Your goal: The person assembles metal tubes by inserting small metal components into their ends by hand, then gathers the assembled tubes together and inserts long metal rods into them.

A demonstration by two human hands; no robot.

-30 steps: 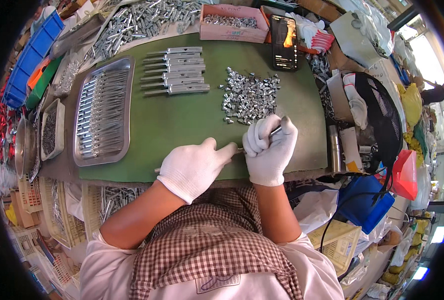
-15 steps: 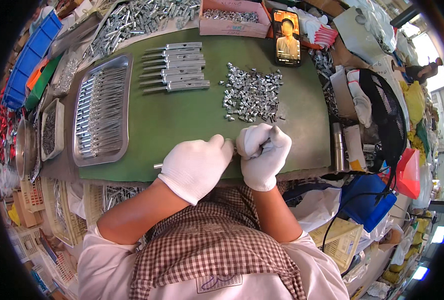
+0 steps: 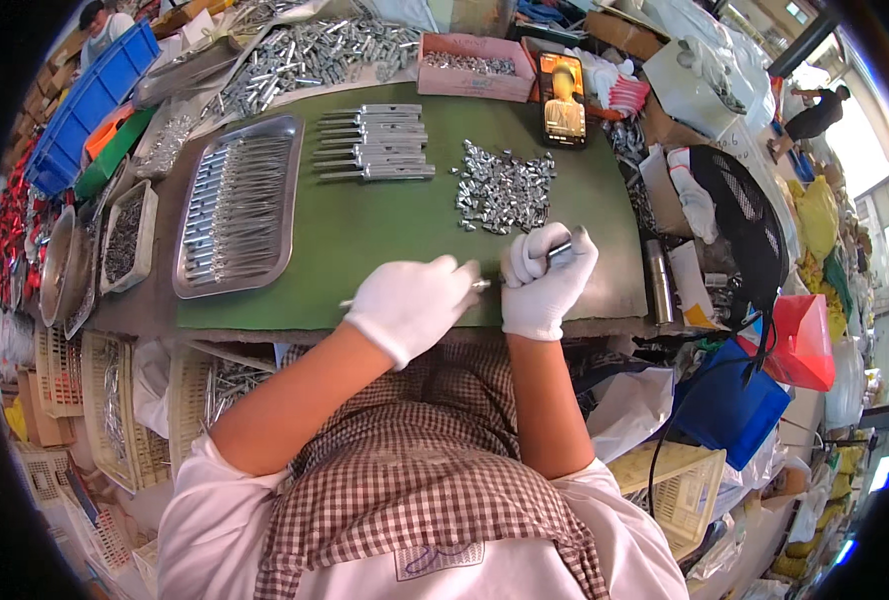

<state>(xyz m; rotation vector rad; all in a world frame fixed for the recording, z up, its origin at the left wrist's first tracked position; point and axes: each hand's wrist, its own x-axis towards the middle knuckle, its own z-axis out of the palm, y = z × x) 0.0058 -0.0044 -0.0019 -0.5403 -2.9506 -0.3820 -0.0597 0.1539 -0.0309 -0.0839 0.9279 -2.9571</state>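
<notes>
Both my hands wear white gloves and meet over the near edge of the green mat (image 3: 385,230). My left hand (image 3: 410,305) grips a thin metal rod (image 3: 481,285) whose tail sticks out to the left. My right hand (image 3: 545,280) is closed on a small silver metal sleeve (image 3: 561,252), held at the rod's tip. Just beyond my hands lies a pile of small silver sleeves (image 3: 505,190). A row of assembled metal tools (image 3: 377,142) lies at the mat's far side.
A steel tray of thin rods (image 3: 237,205) sits on the mat's left. A phone (image 3: 563,98) with a lit screen and a pink box of parts (image 3: 475,66) stand at the back. Bins and baskets crowd the left, bags the right.
My right hand has closed around the sleeve and turned, with both hands staying pressed together at the mat's near edge. The view has shifted slightly.
</notes>
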